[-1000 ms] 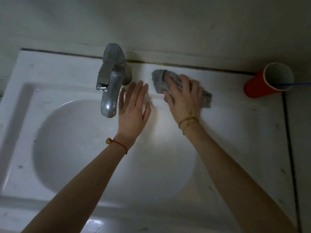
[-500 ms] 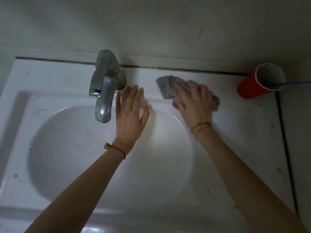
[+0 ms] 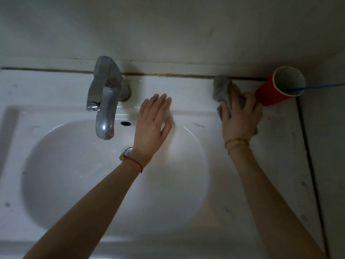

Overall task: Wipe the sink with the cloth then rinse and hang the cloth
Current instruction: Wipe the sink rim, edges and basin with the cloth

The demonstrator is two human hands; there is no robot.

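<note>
A white sink point(image 3: 56, 94) with a round basin fills the view below me. A grey cloth point(image 3: 222, 88) lies bunched on the sink's back ledge at the right, close to the wall seam. My right hand point(image 3: 240, 116) presses down on the cloth, fingers curled over it. My left hand point(image 3: 154, 120) rests flat and open on the ledge just right of the metal tap point(image 3: 106, 98), holding nothing.
A red cup point(image 3: 274, 90) with a blue stick in it stands at the back right, touching distance from my right hand. The drain point(image 3: 127, 151) and overflow hole point(image 3: 125, 123) sit below the tap. A dark seam point(image 3: 308, 146) marks the sink's right edge.
My right hand has slid the cloth to the right along the back ledge, from beside the tap to next to the red cup. My left hand stays flat beside the tap.
</note>
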